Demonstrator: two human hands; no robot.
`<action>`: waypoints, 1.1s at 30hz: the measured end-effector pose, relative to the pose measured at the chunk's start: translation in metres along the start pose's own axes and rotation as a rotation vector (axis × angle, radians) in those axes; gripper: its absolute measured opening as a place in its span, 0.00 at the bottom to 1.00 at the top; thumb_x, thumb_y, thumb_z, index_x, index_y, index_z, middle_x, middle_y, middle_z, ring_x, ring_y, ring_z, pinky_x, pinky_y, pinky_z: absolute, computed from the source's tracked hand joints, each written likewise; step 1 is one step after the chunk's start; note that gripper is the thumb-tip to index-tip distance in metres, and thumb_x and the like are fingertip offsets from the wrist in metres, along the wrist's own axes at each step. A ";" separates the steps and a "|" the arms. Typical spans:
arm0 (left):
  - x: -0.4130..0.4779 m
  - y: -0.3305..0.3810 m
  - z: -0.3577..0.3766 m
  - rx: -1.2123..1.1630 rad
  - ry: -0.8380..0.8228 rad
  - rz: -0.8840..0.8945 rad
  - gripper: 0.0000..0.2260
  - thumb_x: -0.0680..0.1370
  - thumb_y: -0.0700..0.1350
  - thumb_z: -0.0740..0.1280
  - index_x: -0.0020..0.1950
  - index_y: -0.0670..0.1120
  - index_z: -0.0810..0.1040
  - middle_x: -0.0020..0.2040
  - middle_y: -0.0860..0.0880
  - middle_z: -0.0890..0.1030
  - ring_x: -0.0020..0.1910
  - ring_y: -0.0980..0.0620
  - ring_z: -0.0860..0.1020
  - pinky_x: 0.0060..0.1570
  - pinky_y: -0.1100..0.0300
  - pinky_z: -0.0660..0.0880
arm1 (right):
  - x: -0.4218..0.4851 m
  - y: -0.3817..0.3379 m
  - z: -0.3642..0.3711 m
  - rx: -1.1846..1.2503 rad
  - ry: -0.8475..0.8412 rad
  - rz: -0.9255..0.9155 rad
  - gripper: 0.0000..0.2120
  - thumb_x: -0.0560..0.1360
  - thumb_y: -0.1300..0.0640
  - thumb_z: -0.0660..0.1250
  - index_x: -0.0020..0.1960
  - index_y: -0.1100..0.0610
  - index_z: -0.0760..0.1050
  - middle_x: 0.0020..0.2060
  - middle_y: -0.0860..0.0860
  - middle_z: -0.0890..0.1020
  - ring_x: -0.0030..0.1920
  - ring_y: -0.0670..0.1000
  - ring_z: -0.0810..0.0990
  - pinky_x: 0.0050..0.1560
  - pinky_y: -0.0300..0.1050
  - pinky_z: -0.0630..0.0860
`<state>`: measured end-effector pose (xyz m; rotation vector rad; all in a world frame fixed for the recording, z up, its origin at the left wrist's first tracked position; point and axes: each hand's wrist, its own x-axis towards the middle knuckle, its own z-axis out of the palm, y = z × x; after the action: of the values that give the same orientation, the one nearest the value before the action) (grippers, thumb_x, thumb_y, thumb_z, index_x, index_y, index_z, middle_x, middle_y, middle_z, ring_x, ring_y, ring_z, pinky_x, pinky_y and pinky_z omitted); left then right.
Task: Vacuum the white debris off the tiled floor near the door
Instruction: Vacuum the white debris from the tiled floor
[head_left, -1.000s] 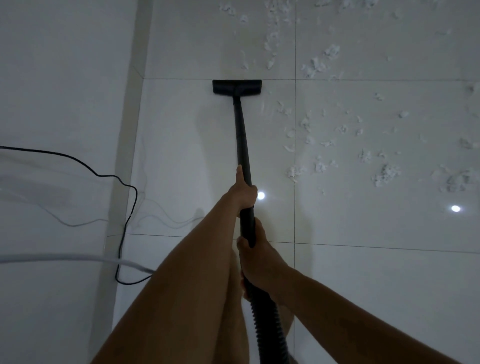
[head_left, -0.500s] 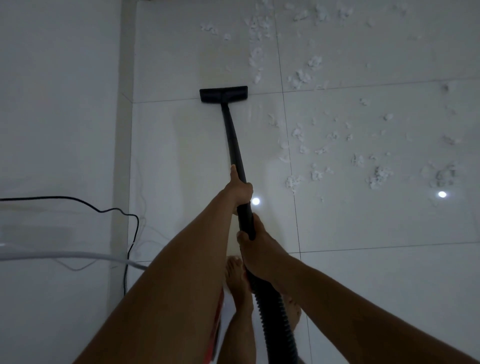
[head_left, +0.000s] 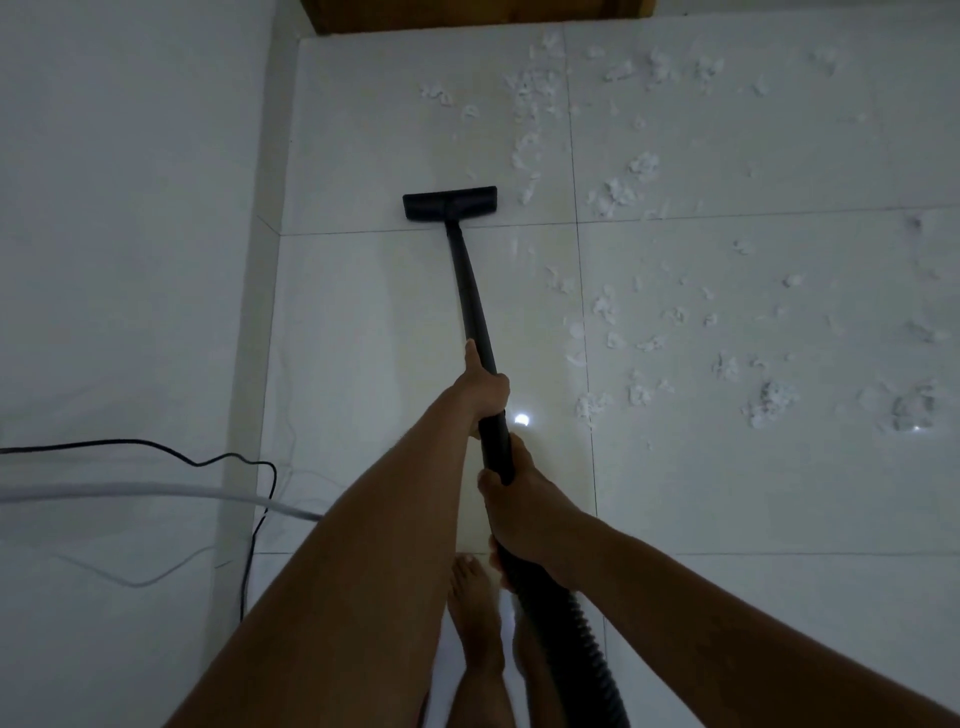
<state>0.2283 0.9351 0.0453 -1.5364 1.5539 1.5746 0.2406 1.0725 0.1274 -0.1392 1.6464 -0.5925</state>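
Observation:
A black vacuum wand (head_left: 470, 291) runs forward from my hands to its flat floor nozzle (head_left: 450, 203), which lies on the white tiled floor (head_left: 363, 338) just past a grout line. My left hand (head_left: 483, 387) grips the wand higher up, thumb along the tube. My right hand (head_left: 522, 512) grips it lower down, where the ribbed hose (head_left: 587, 639) begins. White debris (head_left: 618, 195) lies scattered right of the nozzle and across the tiles to the right (head_left: 769, 400). The brown bottom edge of the door (head_left: 467, 13) shows at the top.
A white wall (head_left: 130, 260) with a skirting strip runs along the left. A black cord (head_left: 223, 460) and a white cable (head_left: 156, 491) trail along it. My bare feet (head_left: 475, 618) stand on the tiles below my hands. A bright light reflection (head_left: 521, 419) shines on the floor.
The nozzle has slid forward across the grout line toward the door, and the view has tilted up so the door's bottom edge and my feet show. Both hands keep their grip.

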 end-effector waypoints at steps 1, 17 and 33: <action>0.003 0.006 -0.001 -0.005 0.002 -0.002 0.35 0.85 0.44 0.56 0.80 0.60 0.34 0.73 0.41 0.68 0.55 0.42 0.74 0.52 0.47 0.77 | 0.004 -0.004 -0.005 -0.001 -0.002 0.002 0.28 0.87 0.50 0.54 0.82 0.38 0.45 0.47 0.58 0.77 0.32 0.52 0.77 0.33 0.46 0.78; 0.057 0.057 -0.046 0.047 0.013 0.020 0.36 0.85 0.44 0.56 0.80 0.60 0.33 0.70 0.42 0.70 0.48 0.46 0.76 0.52 0.47 0.79 | 0.051 -0.068 -0.020 0.089 0.003 0.004 0.28 0.87 0.50 0.54 0.81 0.36 0.46 0.43 0.58 0.79 0.21 0.46 0.74 0.21 0.36 0.72; 0.127 0.096 -0.121 0.100 0.011 0.064 0.35 0.85 0.45 0.56 0.79 0.60 0.32 0.73 0.42 0.69 0.55 0.43 0.76 0.54 0.47 0.78 | 0.112 -0.149 -0.004 0.110 0.044 -0.003 0.28 0.87 0.49 0.53 0.82 0.35 0.45 0.43 0.56 0.78 0.26 0.47 0.75 0.20 0.35 0.71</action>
<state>0.1549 0.7548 0.0015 -1.4568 1.6767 1.5011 0.1803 0.8991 0.0947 -0.0484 1.6516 -0.6909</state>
